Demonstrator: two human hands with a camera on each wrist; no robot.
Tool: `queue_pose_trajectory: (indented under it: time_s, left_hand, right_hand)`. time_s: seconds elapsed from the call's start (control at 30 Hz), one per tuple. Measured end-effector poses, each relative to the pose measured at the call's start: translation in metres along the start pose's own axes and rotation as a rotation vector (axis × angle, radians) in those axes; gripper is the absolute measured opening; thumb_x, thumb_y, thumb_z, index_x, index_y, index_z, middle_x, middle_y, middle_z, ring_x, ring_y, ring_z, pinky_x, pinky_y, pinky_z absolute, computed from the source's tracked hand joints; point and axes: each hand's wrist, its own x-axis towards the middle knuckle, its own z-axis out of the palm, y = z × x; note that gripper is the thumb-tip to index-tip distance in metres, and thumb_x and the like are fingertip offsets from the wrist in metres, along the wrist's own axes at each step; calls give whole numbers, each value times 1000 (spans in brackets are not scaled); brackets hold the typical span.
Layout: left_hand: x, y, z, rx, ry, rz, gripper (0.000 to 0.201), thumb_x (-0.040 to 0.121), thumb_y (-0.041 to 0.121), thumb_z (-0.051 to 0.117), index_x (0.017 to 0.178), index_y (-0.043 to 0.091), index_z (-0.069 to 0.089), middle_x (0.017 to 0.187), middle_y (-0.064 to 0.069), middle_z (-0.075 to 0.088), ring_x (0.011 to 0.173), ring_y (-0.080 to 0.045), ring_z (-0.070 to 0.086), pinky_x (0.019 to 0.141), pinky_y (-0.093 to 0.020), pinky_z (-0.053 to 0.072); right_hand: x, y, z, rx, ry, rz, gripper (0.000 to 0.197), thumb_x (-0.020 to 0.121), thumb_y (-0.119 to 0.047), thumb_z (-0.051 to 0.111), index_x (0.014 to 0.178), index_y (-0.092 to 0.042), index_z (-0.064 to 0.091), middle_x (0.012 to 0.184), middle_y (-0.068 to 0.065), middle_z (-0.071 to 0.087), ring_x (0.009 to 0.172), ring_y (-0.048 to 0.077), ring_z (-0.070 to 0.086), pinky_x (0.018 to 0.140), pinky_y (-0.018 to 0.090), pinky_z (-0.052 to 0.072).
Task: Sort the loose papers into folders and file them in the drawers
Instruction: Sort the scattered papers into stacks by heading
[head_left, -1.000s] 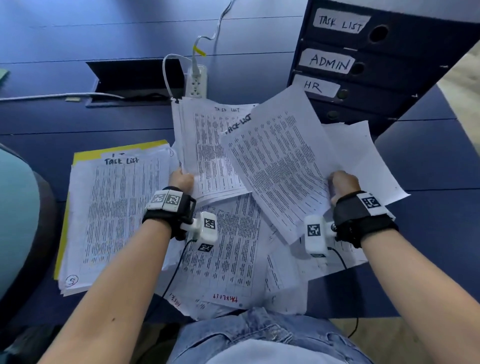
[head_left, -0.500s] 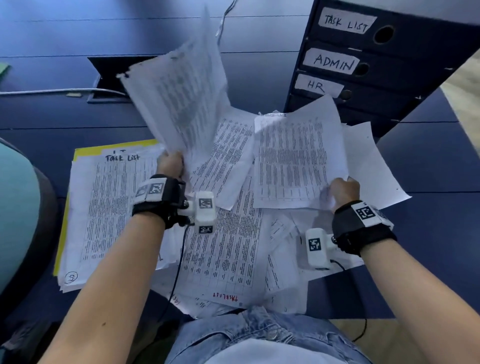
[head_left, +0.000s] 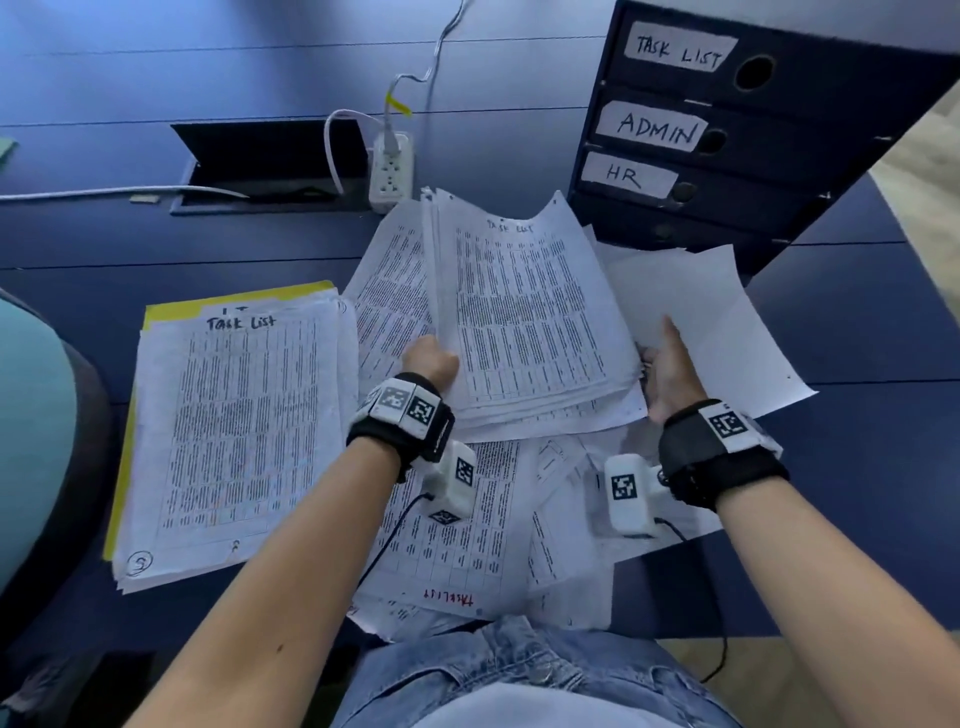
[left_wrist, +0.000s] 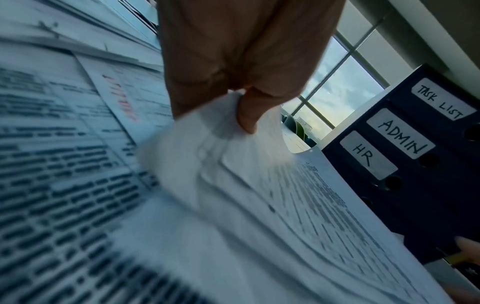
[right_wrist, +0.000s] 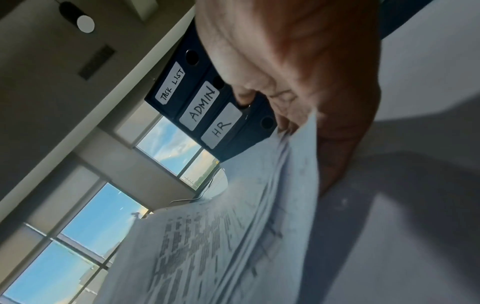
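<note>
Head view shows my left hand (head_left: 430, 358) with its grip pinched on the lower left corner of a sheaf of white printed sheets (head_left: 530, 317), headed "TASK LIST" in handwriting, raised above the loose white papers (head_left: 467, 525) spread on the dark blue surface (head_left: 156, 244). My right hand (head_left: 670, 371) sits at the sheaf's right edge, thumb pointing up; from the right wrist view its grip curls round that edge (right_wrist: 293, 156). Left wrist view confirms the thumb (left_wrist: 246, 111) pressing on the sheaf's corner. To the left lies a stack of printed pages (head_left: 234, 431) headed "Task List" on a yellow folder (head_left: 171, 312), with a circled mark at its lower left corner. One loose sheet near me carries red writing, upside down, reading "TASKLIST". At the far right stands a dark blue drawer unit (head_left: 779, 171), its white labels reading "TASK LIST", "ADMIN" and "HR" from top down. A white power strip (head_left: 390, 174) lies beyond the papers.
</note>
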Motion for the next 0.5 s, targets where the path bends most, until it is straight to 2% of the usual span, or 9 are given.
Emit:
queue_pose_trajectory:
  time_s: [0.07, 0.13, 0.17, 0.23, 0.3, 0.33, 0.37, 0.43, 0.5]
  left_hand:
    - [-4, -1, 0, 35, -75, 36, 30, 96, 10, 43, 121, -3, 52, 120, -21, 57, 110, -31, 56, 90, -33, 44]
    - [-9, -2, 0, 40, -114, 64, 31, 97, 9, 42, 125, -1, 48, 120, -18, 56, 102, -25, 54, 85, -30, 42]
    - [-13, -1, -1, 14, -111, 100, 36, 96, 6, 42, 131, 1, 42, 122, -13, 54, 105, -21, 52, 87, -29, 41]
    - [-18, 2, -4, -92, -54, 180, 58, 91, -6, 41, 145, 7, 21, 124, 0, 44, 116, -15, 45, 92, -21, 40]
    - [-22, 9, -14, -247, 63, 240, 73, 88, -12, 36, 149, 11, 5, 126, 6, 41, 110, -10, 47, 80, -4, 42]
    - [-25, 14, -20, -328, 138, 261, 74, 87, -12, 35, 149, 12, 2, 129, 4, 42, 109, -9, 49, 82, -4, 44]
    - [-30, 22, -27, -393, 223, 311, 74, 86, -12, 34, 148, 11, 2, 134, -1, 41, 112, -10, 49, 90, -11, 45]
    - [-35, 34, -41, -492, 365, 452, 66, 82, -15, 34, 140, 9, 13, 134, -5, 39, 109, -11, 51, 93, -22, 46]
    - [-34, 39, -52, -584, 426, 479, 74, 82, -13, 41, 143, 12, 8, 141, -8, 34, 120, -19, 46, 103, -29, 40]
  right_hand:
    - [-2, -8, -3, -144, -33, -23, 40, 93, -43, 47, 114, -12, 61, 113, 11, 64, 99, 25, 61, 87, 40, 49]
    - [-4, -11, -1, -371, -69, -123, 27, 90, -13, 52, 115, -6, 60, 119, 10, 60, 102, 26, 58, 96, 47, 46]
    - [-2, -10, 0, -451, -81, -199, 29, 89, -1, 48, 115, -2, 59, 114, 10, 61, 98, 26, 59, 93, 46, 48]
    - [-11, -14, 7, -542, -108, -375, 31, 86, 9, 46, 112, -1, 59, 107, 12, 63, 95, 27, 61, 88, 42, 51]
    - [-23, -22, 15, -516, -101, -539, 29, 85, 11, 46, 104, -8, 58, 102, 11, 64, 93, 23, 61, 85, 38, 51]
    - [-30, -27, 19, -472, -91, -591, 28, 86, 11, 46, 102, -9, 57, 100, 10, 63, 90, 23, 60, 82, 36, 50]
    - [-33, -31, 22, -410, -82, -646, 27, 86, 10, 46, 101, -9, 57, 100, 11, 63, 90, 23, 60, 80, 35, 50]
    - [-47, -42, 31, -309, -70, -750, 31, 87, 10, 48, 106, -14, 55, 105, 9, 63, 96, 21, 61, 85, 31, 51]
    - [-57, -48, 38, -244, -77, -830, 37, 86, 9, 51, 114, -16, 50, 109, 4, 60, 102, 15, 58, 89, 27, 50]
